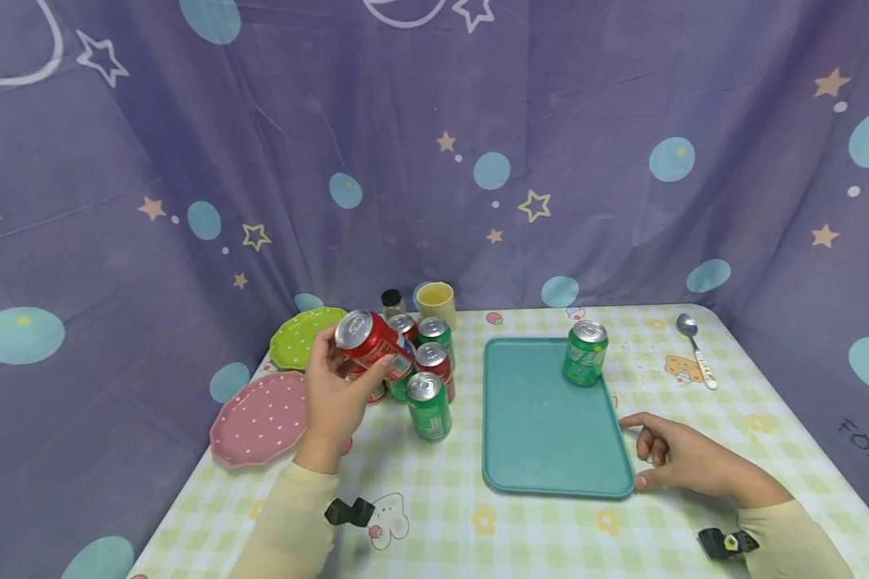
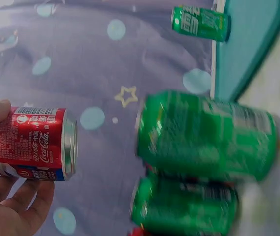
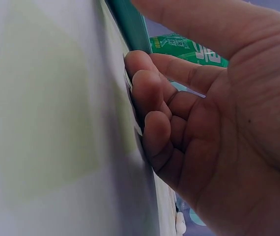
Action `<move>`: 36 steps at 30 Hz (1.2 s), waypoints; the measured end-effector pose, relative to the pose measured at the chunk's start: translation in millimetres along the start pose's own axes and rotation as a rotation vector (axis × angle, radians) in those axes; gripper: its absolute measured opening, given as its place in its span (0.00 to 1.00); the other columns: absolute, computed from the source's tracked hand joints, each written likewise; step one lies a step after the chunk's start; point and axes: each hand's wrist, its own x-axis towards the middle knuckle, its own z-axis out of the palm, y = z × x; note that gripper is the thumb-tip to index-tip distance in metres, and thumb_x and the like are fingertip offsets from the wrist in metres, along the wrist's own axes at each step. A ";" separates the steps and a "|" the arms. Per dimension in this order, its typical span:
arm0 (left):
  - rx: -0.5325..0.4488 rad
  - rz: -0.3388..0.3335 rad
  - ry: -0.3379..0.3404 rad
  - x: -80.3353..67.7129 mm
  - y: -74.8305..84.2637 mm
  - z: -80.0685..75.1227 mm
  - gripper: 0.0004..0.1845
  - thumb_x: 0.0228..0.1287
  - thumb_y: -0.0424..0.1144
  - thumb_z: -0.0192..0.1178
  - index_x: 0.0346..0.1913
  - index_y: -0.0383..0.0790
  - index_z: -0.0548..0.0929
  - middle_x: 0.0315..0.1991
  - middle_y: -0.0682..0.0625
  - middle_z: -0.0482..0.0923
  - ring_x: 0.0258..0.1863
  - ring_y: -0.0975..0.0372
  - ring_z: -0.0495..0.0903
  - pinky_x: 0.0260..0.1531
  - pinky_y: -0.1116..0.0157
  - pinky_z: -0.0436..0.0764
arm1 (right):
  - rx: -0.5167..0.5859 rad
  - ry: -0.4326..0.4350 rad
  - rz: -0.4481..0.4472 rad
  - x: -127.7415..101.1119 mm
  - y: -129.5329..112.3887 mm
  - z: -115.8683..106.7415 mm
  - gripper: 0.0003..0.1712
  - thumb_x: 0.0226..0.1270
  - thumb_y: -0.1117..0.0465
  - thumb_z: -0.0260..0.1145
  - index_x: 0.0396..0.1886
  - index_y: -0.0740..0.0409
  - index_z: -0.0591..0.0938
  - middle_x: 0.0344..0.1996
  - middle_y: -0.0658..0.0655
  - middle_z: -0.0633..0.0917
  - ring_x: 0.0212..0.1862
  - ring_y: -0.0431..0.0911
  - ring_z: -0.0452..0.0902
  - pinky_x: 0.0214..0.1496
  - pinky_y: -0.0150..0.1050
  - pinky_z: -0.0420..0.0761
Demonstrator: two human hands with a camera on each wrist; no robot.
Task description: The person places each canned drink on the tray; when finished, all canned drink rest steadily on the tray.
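My left hand [image 1: 339, 398] grips a red Coca-Cola can [image 1: 375, 344], tilted, above a cluster of soda cans. In the left wrist view the red can [image 2: 32, 142] shows its barcode and silver end. Just below stand a green can [image 1: 429, 406], a red can [image 1: 434, 366] and others partly hidden. My right hand [image 1: 688, 458] rests on the table at the right edge of a teal tray [image 1: 550, 434]. Its index finger and thumb touch the tray's side, while the other fingers curl loosely without holding anything. One green can [image 1: 585, 354] stands upright at the tray's far right.
A pink dotted plate [image 1: 261, 422] and a green dotted plate [image 1: 304, 334] lie at the left. Behind the cans are a yellow cup [image 1: 437, 301] and a black-capped jar [image 1: 392, 302]. A spoon [image 1: 698, 350] lies at the right. A purple curtain [image 1: 420, 96] closes off the back.
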 end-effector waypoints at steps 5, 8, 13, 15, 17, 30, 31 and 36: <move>-0.026 0.006 -0.058 7.7 7.2 23.6 0.38 0.58 0.34 0.80 0.69 0.43 0.72 0.59 0.49 0.80 0.54 0.52 0.83 0.51 0.60 0.86 | 0.001 0.007 0.000 0.8 -0.2 0.3 0.52 0.57 0.56 0.84 0.74 0.69 0.66 0.40 0.60 0.77 0.33 0.44 0.74 0.32 0.38 0.78; -0.034 -0.009 -0.105 11.6 6.2 38.3 0.37 0.60 0.36 0.79 0.70 0.45 0.72 0.60 0.49 0.80 0.55 0.54 0.83 0.52 0.61 0.85 | -0.003 0.010 0.003 1.0 0.0 0.2 0.52 0.56 0.56 0.84 0.74 0.68 0.67 0.40 0.59 0.77 0.33 0.43 0.74 0.32 0.38 0.78; -0.066 -0.059 -0.170 13.2 0.2 62.0 0.37 0.62 0.39 0.78 0.70 0.48 0.71 0.61 0.50 0.79 0.57 0.55 0.84 0.55 0.56 0.85 | -0.004 0.010 0.011 1.3 0.5 0.0 0.52 0.56 0.56 0.84 0.74 0.68 0.67 0.39 0.60 0.77 0.33 0.43 0.74 0.33 0.37 0.79; -0.080 -0.078 -0.187 12.5 -0.7 71.7 0.37 0.62 0.39 0.78 0.70 0.48 0.71 0.61 0.50 0.79 0.57 0.54 0.84 0.55 0.54 0.85 | -0.001 0.011 0.002 1.7 0.4 0.2 0.52 0.56 0.57 0.84 0.74 0.68 0.67 0.39 0.60 0.77 0.33 0.43 0.74 0.33 0.37 0.79; -0.098 -0.094 -0.207 11.6 -1.7 81.7 0.37 0.62 0.38 0.78 0.70 0.48 0.71 0.61 0.50 0.79 0.57 0.54 0.84 0.55 0.53 0.85 | 0.003 0.012 -0.006 1.8 -0.1 0.5 0.51 0.56 0.57 0.84 0.74 0.69 0.67 0.39 0.60 0.77 0.33 0.43 0.74 0.32 0.37 0.78; -0.039 -0.172 -0.293 -0.3 -9.9 147.2 0.37 0.60 0.38 0.79 0.69 0.42 0.71 0.60 0.48 0.78 0.56 0.54 0.83 0.56 0.57 0.84 | -0.028 0.013 0.004 0.7 0.6 -1.0 0.52 0.56 0.55 0.84 0.74 0.68 0.67 0.39 0.60 0.77 0.33 0.43 0.75 0.33 0.37 0.79; -0.033 -0.180 -0.302 -1.7 -11.3 151.4 0.37 0.60 0.38 0.79 0.69 0.42 0.71 0.60 0.48 0.78 0.56 0.54 0.82 0.56 0.56 0.84 | -0.030 0.015 0.004 0.8 0.6 -1.0 0.52 0.56 0.55 0.84 0.74 0.68 0.67 0.39 0.60 0.77 0.33 0.43 0.75 0.33 0.37 0.79; 0.037 -0.227 -0.336 -8.5 -22.3 172.1 0.40 0.60 0.42 0.79 0.73 0.47 0.70 0.58 0.52 0.78 0.55 0.57 0.81 0.55 0.58 0.84 | -0.021 0.020 0.001 1.6 1.0 -0.3 0.51 0.56 0.55 0.84 0.73 0.67 0.68 0.39 0.59 0.77 0.32 0.43 0.74 0.32 0.37 0.78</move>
